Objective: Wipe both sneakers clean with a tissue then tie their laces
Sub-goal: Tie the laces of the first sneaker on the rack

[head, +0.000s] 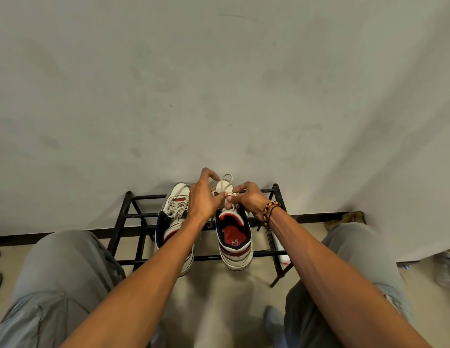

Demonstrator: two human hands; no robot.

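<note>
The main risk here is that the half-formed bow on the right sneaker (233, 237) slips apart: the lace (225, 183) is held only by fingertip pinches, and if either pinch loosens before the knot is drawn snug, the loop standing up at the far end would likely collapse and the tying would have to be started over. A second risk is pulling unevenly, which could drag the shoe along the bars of the black metal rack (133, 214) it rests on, since it sits only across thin rails with its heel hanging toward the near side. The left hand (202, 197) reaches across from the left, its thumb and forefinger pressed together on the lace at the shoe's tongue, the other fingers (209, 172) arched and spread above. The right hand (249, 199), a beaded bracelet (269, 212) on its wrist, has its fingers curled in, pinching the lace from the right side just beside the left hand's pinch. The left sneaker (175, 214) stands just beside on the same rack, its laces appearing already tied. No tissue is visible.
</note>
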